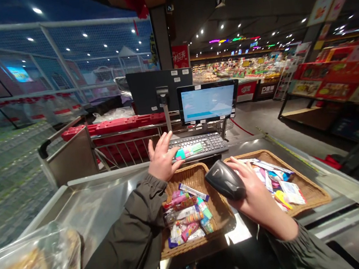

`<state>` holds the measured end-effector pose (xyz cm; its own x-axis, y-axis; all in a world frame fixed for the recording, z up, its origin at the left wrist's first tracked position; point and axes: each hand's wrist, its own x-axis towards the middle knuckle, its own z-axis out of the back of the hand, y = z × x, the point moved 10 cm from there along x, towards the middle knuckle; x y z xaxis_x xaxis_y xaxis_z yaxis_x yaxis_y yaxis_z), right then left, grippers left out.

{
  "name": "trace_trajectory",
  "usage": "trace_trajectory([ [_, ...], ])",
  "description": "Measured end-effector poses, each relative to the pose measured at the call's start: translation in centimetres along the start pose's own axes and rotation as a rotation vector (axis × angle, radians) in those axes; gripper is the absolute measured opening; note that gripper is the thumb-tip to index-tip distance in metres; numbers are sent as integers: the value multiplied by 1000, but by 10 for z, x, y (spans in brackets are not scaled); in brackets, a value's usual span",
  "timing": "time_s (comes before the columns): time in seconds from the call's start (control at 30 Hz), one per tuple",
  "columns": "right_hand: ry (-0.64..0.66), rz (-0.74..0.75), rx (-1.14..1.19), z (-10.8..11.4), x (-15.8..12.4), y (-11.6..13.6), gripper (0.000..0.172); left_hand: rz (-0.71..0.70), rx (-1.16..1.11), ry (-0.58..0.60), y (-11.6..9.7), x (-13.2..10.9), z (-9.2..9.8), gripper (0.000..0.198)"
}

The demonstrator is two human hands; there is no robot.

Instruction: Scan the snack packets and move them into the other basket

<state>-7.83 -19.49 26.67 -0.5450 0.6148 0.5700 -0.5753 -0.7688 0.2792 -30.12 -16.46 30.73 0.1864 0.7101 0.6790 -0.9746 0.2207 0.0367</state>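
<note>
Your left hand (163, 158) is part open, the fingers fanned, and seems to pinch one end of a teal-and-pink sweet packet (188, 151) between thumb and forefinger, its far end standing out over the keyboard (216, 142). Your right hand (254, 188) is wrapped round a black barcode scanner (225, 180), its head tipped toward the left hand. The packet should be light and a little slick, probably a thin wrapper over narrow pieces that could bend or snap, so a gentle hold on that end leaves the rest of the wrapper uncovered. The scanner will likely feel stiff and heavier toward its head; the grip is the place to hold it. Just below your left hand, a wicker basket (221, 218) holds mixed wrapped sweets (189, 214); beside and partly behind your right hand, a second basket (316, 194) carries flat packets (293, 192). Both rest on the metal table (98, 194). Beyond the hands stands a lit monitor (208, 102), and near your left sleeve lies bagged food (29, 268).
</note>
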Motion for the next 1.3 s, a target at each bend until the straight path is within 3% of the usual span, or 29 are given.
trace_trajectory([
  [0.2, 16, -7, 19, -12, 0, 1, 50, 24, 36, 68, 16, -20, -16, 27],
  [0.4, 38, -6, 45, -25, 0, 1, 49, 44, 92, 228, 35, -54, -45, 24],
  [0.7, 86, 29, 90, -46, -1, 2, 53, 46, 150, 566, 54, -114, -116, 18],
  [0.93, 140, -4, 135, -63, -6, -1, 49, 17, 200, 688, 60, -144, -161, 15],
  [1.07, 173, -16, 145, -67, -11, -2, 49, 9, 220, 718, 60, -149, -170, 16],
  [1.3, 150, -70, 189, -62, -22, -16, 51, 4, 232, 723, 57, -154, -169, 24],
])
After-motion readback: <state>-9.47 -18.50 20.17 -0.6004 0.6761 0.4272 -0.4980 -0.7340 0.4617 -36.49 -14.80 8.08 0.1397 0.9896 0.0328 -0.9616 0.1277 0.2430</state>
